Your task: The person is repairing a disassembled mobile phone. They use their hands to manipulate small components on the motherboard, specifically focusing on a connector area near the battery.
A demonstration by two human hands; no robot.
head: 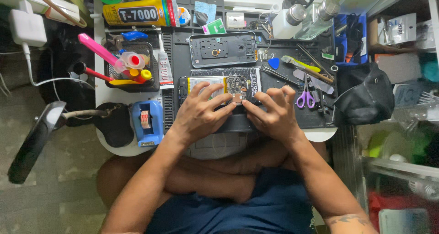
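An opened phone [231, 83] lies on the dark work mat [283, 115], its battery and circuit board showing. My left hand [201, 112] rests on the phone's left part, fingers spread over the battery, index finger reaching a small round part [237, 97] near the middle. My right hand [274, 112] presses its fingertips on the phone's right lower edge, next to that same part. Both hands touch the phone; whether either pinches something small I cannot tell. Above it lies the phone's separate back frame [223, 49].
Purple scissors [304, 96], tweezers [280, 75], a blue pick [274, 63] and other tools lie right of the phone. A pot of pens [130, 67], glue tubes [137, 14] and a blue tape dispenser [146, 122] stand left. A black bag [366, 96] sits at right.
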